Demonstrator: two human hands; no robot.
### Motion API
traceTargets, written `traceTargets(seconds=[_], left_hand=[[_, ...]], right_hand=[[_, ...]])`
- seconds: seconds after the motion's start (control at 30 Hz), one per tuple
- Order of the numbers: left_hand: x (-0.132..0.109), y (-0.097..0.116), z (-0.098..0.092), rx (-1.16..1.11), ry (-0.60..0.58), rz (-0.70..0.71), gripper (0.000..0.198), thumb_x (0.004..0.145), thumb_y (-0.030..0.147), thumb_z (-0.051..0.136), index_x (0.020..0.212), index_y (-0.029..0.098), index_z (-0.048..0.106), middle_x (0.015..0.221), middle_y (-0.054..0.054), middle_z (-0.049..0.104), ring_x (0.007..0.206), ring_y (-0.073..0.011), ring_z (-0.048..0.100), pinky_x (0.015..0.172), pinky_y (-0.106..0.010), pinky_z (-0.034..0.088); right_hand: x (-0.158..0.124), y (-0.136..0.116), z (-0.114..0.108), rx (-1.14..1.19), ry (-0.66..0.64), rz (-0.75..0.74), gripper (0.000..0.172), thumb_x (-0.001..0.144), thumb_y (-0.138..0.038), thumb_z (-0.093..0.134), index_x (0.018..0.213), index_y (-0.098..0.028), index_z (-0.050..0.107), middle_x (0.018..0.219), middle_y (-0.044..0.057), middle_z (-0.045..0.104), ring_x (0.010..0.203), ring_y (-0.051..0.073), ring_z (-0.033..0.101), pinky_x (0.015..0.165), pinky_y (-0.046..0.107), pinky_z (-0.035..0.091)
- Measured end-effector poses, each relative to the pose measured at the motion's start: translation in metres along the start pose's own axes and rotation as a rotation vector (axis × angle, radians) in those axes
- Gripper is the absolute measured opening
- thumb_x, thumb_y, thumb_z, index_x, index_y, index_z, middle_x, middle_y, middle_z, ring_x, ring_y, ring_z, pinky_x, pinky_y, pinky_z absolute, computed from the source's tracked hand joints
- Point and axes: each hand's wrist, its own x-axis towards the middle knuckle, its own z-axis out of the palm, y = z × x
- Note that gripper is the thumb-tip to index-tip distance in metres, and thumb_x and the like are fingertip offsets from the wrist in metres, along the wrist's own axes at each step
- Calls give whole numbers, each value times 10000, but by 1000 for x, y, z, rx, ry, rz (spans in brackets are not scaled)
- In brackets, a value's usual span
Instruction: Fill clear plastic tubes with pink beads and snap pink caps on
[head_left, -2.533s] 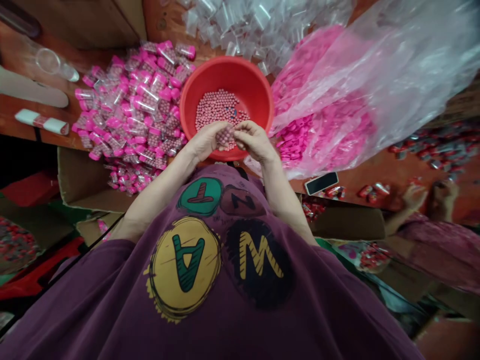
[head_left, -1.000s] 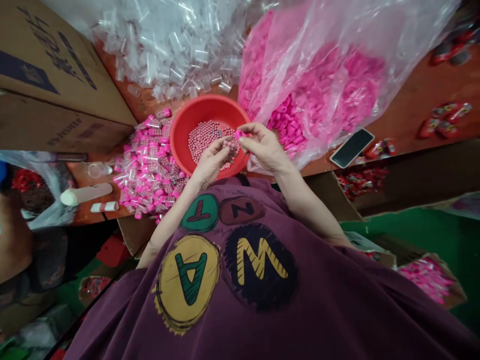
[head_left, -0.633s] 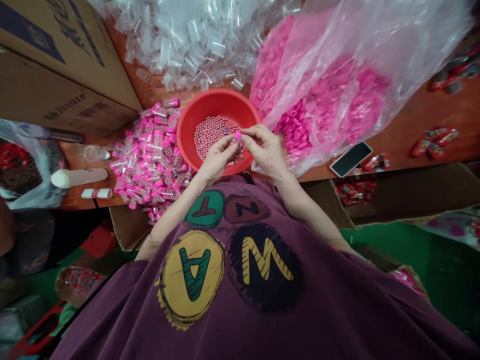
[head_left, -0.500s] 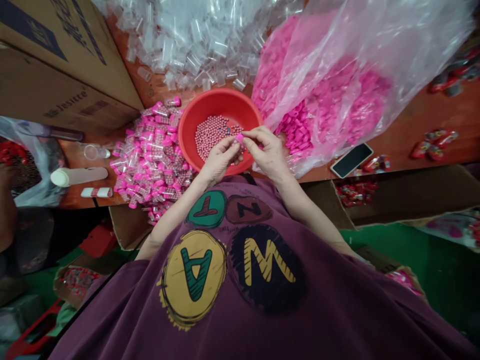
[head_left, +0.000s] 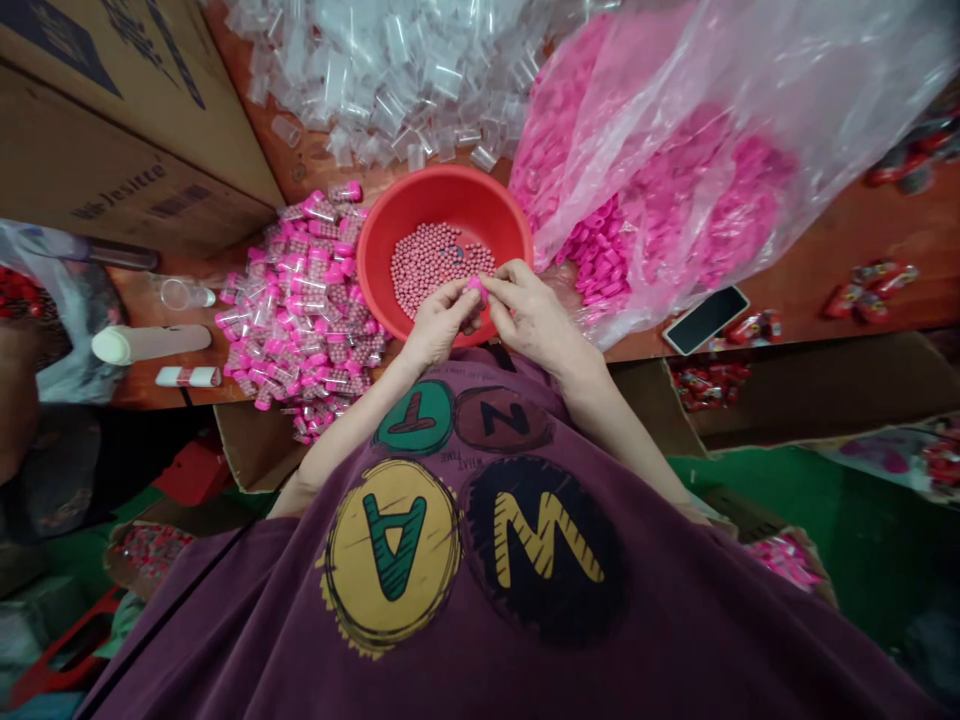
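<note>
A wooden table [head_left: 847, 235] runs across the scene, with cardboard boxes [head_left: 112, 130] stacked at its far left and a purple T-shirt [head_left: 390, 570] filling the near side. A heap of clear tubes [head_left: 390, 85] covers the far part of the table, and a large plastic bag [head_left: 675, 170] of pink caps lies to the far right, with loose caps spilling from it near a red bowl [head_left: 450, 178]. To the left of the bowl and just beside it sits a pile of filled tubes [head_left: 300, 315] with pink caps on, their contents showing pink through the clear walls. A phone [head_left: 705, 320] lies face up on the table to the right, near a few red packets [head_left: 870, 292]. The bowl holds a mound of pink beads [head_left: 431, 265]. Both hands are held together over the near part of the bowl, fingers curled inward: the left hand [head_left: 439, 322] and the right hand [head_left: 534, 317] pinch a single pink cap [head_left: 475, 287] between their fingertips, directly above the beads.
</note>
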Motion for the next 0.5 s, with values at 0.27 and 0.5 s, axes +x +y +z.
traceTargets(seconds=[0.27, 0.5], left_hand=[[-3, -8, -3, 52, -15, 95, 330, 886, 480, 941, 1070, 246, 798, 834, 31, 724, 619, -77, 610, 569, -225, 493], [2, -20, -7, 217, -10, 235, 458, 906, 611, 886, 1141, 234, 778, 818, 16, 717, 624, -93, 602, 558, -234, 497]], right_hand=[[-11, 7, 8, 49, 43, -21, 424, 1159, -276, 435, 1457, -258, 736, 1278, 112, 764, 1160, 247, 722, 1055, 448, 650], [-21, 14, 16, -42, 81, -69, 461, 1165, -265, 414, 1528, -250, 698, 1325, 137, 772, 1232, 268, 719, 1104, 494, 642]])
